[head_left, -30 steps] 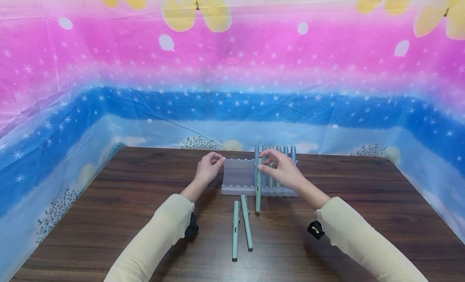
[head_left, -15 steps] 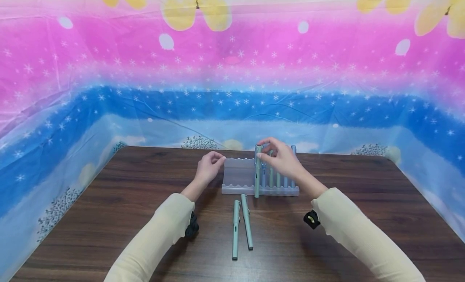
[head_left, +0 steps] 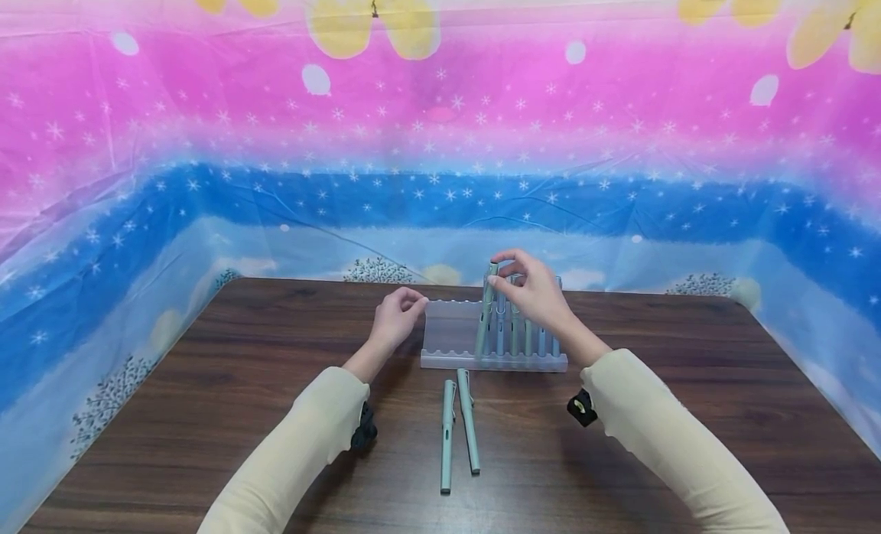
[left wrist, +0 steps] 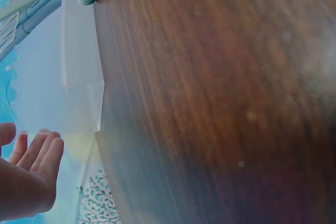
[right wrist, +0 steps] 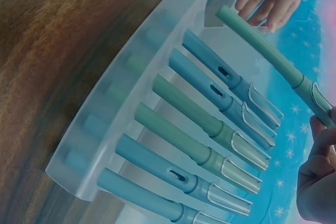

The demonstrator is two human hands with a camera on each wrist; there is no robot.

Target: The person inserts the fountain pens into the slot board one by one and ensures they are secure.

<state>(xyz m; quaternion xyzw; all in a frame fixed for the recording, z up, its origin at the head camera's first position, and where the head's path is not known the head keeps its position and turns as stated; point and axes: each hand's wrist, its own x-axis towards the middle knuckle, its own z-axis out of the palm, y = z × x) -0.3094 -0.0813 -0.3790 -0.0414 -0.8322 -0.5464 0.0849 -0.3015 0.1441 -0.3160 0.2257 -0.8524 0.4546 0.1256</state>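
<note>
My right hand (head_left: 538,293) pinches a green pen (head_left: 486,312) near its capped top end. In the right wrist view the pen (right wrist: 262,45) slants above the row, its clip near the fingers and its lower end free of the slots. A clear plastic pen rack (head_left: 450,329) holds several blue and green pens (right wrist: 184,106) side by side in its right half, clips facing out. At the rack's upper left corner, thumb and forefinger of my left hand (head_left: 395,320) pinch the edge. The left wrist view shows that hand (left wrist: 34,174) beside the rack's end.
Two green pens (head_left: 447,438) lie on the brown wooden table (head_left: 241,411) in front of the rack, clips to the right. Scalloped notches line the rack's left half. A patterned cloth (head_left: 440,197) stands around the table's back and sides.
My right hand has moved up and back with the green pen, whose lower end went from in front of the rack to over its ledge, now tilted. The left hand stays at the corner.
</note>
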